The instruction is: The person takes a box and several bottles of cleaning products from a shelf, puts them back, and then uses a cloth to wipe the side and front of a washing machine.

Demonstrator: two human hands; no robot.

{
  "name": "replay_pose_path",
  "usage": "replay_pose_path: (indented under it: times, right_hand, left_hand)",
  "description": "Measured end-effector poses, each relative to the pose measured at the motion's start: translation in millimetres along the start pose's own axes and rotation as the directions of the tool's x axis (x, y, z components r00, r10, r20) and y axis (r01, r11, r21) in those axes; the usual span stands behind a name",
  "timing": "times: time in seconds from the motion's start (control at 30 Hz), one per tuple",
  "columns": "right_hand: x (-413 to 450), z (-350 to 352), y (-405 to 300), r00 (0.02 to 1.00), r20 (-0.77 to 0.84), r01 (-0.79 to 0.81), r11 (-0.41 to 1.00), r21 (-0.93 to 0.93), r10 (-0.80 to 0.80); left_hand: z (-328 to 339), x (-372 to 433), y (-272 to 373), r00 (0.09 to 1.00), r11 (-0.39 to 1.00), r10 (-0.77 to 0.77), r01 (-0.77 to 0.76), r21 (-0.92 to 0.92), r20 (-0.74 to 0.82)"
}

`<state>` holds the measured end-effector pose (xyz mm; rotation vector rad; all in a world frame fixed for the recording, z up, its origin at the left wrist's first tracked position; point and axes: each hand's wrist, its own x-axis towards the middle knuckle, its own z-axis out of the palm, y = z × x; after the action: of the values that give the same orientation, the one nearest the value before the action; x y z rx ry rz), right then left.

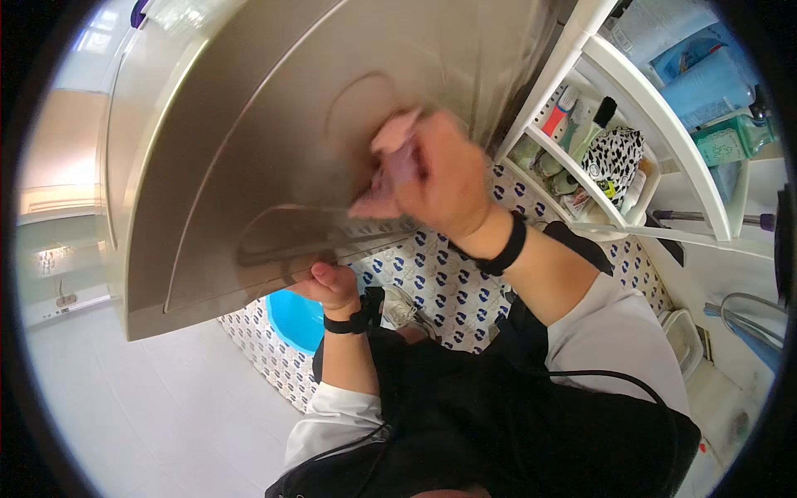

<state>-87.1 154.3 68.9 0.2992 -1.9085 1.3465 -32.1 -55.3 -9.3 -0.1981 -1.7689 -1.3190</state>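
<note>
My right hand (pixel 445 174), blurred, grips a crumpled pink cloth (pixel 398 140) against the glossy brown-grey panel (pixel 280 124) of a large appliance or cabinet. The panel shows dim reflections and a thin curved line along its left part. My left hand (pixel 333 286) is at the panel's lower edge, thumb up; its other fingers are partly hidden, so whether they hold the edge cannot be told. Both wrists wear black bands. Beneath the left hand, a bright blue basin (pixel 296 320) is partly hidden by the panel and my arm.
A white corner shelf (pixel 660 93) at the right holds bottles, brushes and a black-and-white patterned pouch (pixel 615 159). A patterned mat (pixel 457 283) lies on the floor around my shoes. A hose (pixel 750 311) and a white container (pixel 682 342) are at the far right.
</note>
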Motion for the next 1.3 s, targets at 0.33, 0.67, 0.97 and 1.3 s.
replay_pose_path:
  times: [0.33, 0.67, 0.97, 1.3]
  right_hand:
    - [73, -20, -24, 0.987, -0.125, -0.112, 0.989, -0.099, 0.099]
    - [31, -6, -3, 0.909, 0.097, 0.414, 0.903, -0.112, -0.405]
    - [25, -7, 50, 0.976, -0.192, 0.06, 0.974, -0.22, -0.104]
    - [65, -32, 47, 0.95, -0.309, -0.023, 0.979, -0.205, -0.042]
  left_hand:
    - [-8, -2, -2, 0.999, 1.0, -0.023, 0.022, 0.02, 0.031]
    - [-3, 2, 3, 0.998, 0.998, -0.027, 0.03, -0.048, 0.061]
    - [7, 8, 5, 0.996, 0.986, 0.006, 0.009, -0.164, 0.09]
    - [-5, 6, 4, 0.99, 0.996, -0.079, 0.084, -0.04, 0.12]
